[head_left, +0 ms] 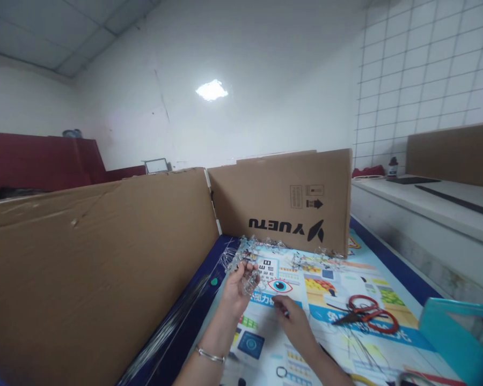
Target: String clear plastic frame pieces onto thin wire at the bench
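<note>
Fingers (245, 267) of our left hand (235, 289) curl around a clear beaded cluster (251, 284); our right hand (294, 321) pinches together, contents unclear. We work before the cardboard wall (282, 198), over the poster-covered counter (338, 279), with red scissors (366, 313) near our right hand.

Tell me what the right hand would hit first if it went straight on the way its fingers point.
Most likely the cluster of clear glittery pieces pinched in the left hand: the right hand points up and to the left, straight at it. Depth is hard to judge, so it may pass just short.
</note>
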{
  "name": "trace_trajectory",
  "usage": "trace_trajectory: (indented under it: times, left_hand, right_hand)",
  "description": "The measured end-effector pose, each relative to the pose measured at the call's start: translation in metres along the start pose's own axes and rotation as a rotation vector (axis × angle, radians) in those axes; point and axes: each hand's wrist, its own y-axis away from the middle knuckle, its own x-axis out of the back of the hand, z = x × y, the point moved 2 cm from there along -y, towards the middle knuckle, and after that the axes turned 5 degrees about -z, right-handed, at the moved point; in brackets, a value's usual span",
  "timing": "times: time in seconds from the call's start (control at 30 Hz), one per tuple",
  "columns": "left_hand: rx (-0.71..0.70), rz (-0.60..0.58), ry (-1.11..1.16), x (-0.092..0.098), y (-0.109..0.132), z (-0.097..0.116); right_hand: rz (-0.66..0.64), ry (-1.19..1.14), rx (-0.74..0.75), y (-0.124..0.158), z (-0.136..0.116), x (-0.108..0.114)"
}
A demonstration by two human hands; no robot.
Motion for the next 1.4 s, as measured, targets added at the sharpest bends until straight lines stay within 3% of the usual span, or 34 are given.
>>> trace_trajectory:
  times: [0.17, 0.3, 0.4, 0.57, 0.73, 1.1, 1.27, 1.4]
  left_hand:
    - [-0.003, 0.095, 0.004, -0.014, 0.004, -0.001]
    - [0.016, 0.101, -0.018, -0.021, 0.009, -0.006]
    - [0.019, 0.097, -0.053, -0.025, 0.012, -0.009]
    - [-0.006, 0.039, -0.136, -0.034, 0.017, -0.011]
    - [-0.071, -0.109, -0.173, -0.046, 0.026, -0.01]
    - [-0.092, -0.153, -0.343, -0.059, 0.039, -0.012]
    - [-0.098, -0.101, -0.262, -0.057, 0.036, -0.012]
    - [-0.073, -0.059, -0.183, -0.054, 0.035, -0.015]
  right_hand:
    - [0.176, -0.166, -0.075, 0.005, -0.044, 0.007]
    - [0.175, -0.189, 0.069, 0.007, -0.084, 0.012]
    - [0.159, -0.14, 0.151, 0.009, -0.098, 0.013]
    - [0.12, 0.057, 0.349, 0.013, -0.102, 0.012]
    - [0.154, 0.168, 0.393, 0.014, -0.096, 0.012]
    - [0.179, 0.17, 0.366, 0.014, -0.083, 0.008]
    - [0.061, 0.017, 0.261, 0.008, -0.1, 0.021]
    - [0.062, -0.096, 0.159, 0.006, -0.112, 0.028]
